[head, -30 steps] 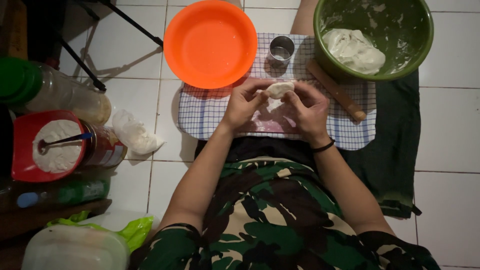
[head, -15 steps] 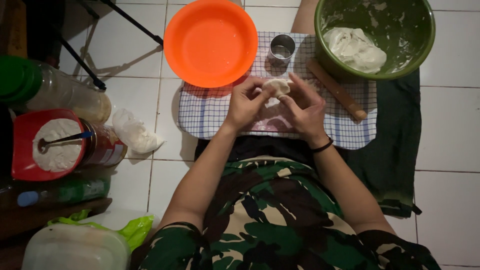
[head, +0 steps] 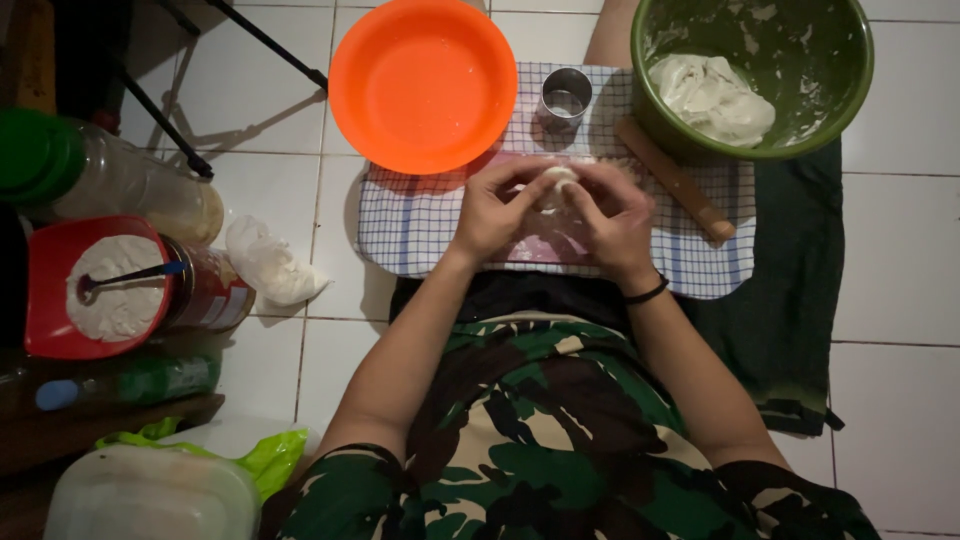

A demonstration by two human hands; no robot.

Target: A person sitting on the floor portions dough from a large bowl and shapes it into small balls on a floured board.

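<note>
Over checked cloth (head: pixel 420 225), just below steel cutter (head: pixel 565 97), we pinch dough piece (head: pixel 556 185) between left hand (head: pixel 497 207) and right hand (head: pixel 612 213), fingers closed on it. Best keep pressure light, even; seal edges, avoid tearing. Orange bowl (head: pixel 423 85) up-left of cutter.

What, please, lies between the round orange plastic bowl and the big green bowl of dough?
In the head view, a small round metal cup stands there on the checked cloth.
</note>
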